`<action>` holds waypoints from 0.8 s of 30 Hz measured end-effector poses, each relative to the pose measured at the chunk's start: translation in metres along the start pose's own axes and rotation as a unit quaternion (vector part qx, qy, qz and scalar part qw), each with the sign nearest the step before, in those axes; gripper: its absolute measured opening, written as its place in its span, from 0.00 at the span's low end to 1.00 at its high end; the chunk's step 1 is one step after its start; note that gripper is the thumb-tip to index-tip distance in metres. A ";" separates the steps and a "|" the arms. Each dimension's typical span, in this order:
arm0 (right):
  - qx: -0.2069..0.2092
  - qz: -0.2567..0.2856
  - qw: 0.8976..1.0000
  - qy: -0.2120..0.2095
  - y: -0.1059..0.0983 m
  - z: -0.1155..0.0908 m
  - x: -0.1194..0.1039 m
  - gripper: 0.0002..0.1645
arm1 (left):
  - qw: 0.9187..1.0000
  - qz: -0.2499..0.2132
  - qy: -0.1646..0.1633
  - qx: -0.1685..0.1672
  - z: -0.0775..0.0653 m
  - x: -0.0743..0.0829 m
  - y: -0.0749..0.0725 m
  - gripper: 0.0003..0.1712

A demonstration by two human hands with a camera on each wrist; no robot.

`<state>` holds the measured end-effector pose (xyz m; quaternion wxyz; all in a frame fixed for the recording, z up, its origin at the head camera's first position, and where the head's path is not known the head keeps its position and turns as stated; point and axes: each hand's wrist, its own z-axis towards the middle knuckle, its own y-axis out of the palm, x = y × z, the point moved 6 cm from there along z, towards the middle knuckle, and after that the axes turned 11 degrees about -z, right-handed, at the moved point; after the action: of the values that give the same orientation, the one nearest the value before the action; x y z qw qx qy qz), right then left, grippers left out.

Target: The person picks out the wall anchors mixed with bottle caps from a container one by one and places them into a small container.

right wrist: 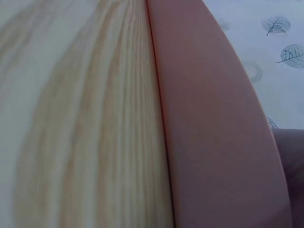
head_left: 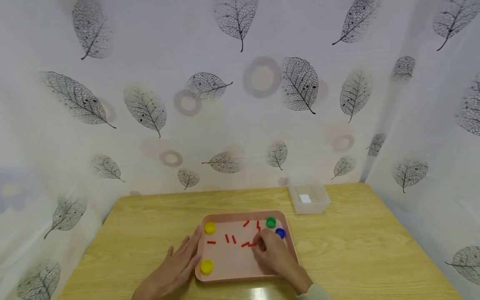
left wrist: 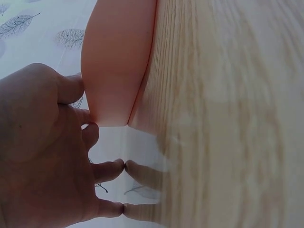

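A pink tray (head_left: pixel 234 276) lies on the table with several short red sticks (head_left: pixel 227 238) scattered in it. My left hand (head_left: pixel 174 266) has its fingers extended against the tray's left side; the left wrist view shows thumb and fingers at the pink wall (left wrist: pixel 116 61). Over the tray's right half, my right hand (head_left: pixel 275 254) has curled fingers, with thumb and index at a red stick (head_left: pixel 252 245) they seem to pinch; its far end is hidden. The right wrist view shows mostly the tray's outer wall (right wrist: pixel 213 118), with only a dark edge of the hand.
Two yellow round caps (head_left: pixel 206 266) sit at the tray's left corners. A green cap (head_left: pixel 271 222) and a blue cap (head_left: pixel 280 233) lie at its upper right. Behind, on the wooden table (head_left: pixel 348 246), stands a translucent box (head_left: pixel 310 206). Leaf-print curtains (head_left: pixel 240 125) surround the table.
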<state>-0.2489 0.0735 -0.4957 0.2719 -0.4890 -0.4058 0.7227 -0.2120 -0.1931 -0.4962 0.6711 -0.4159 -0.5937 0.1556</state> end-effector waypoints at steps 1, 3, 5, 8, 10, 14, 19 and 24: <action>-0.001 0.000 1.000 -0.001 0.000 -0.001 0.000 0.04 | 1.000 0.001 -0.001 -0.001 0.000 0.000 0.000 0.35; -0.006 0.002 1.000 -0.001 0.001 -0.002 0.001 0.04 | 1.000 0.001 -0.004 -0.003 0.000 0.001 0.001 0.35; -0.014 0.005 1.000 0.003 0.002 -0.003 0.002 0.04 | 1.000 0.001 -0.007 -0.004 0.000 0.001 0.002 0.36; -0.019 0.007 1.000 0.004 0.003 -0.004 0.001 0.04 | 1.000 0.005 -0.012 -0.006 -0.002 0.001 0.002 0.36; -0.015 0.005 1.000 0.001 0.002 -0.005 -0.002 0.04 | 1.000 0.003 -0.019 -0.007 -0.005 0.000 0.001 0.36; -0.007 -0.001 1.000 -0.011 0.002 -0.007 -0.008 0.05 | 0.999 -0.006 -0.029 -0.017 -0.010 0.000 0.000 0.37; -0.009 0.006 1.000 -0.016 0.003 -0.008 -0.009 0.05 | 1.000 -0.003 -0.022 -0.020 -0.013 0.004 0.000 0.37; -0.003 0.011 1.000 -0.011 0.001 -0.011 -0.006 0.05 | 1.000 0.008 -0.023 -0.016 -0.011 0.008 0.002 0.37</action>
<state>-0.2366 0.0717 -0.4958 0.2577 -0.4863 -0.4056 0.7298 -0.1991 -0.1906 -0.4921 0.6493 -0.4277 -0.6078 0.1614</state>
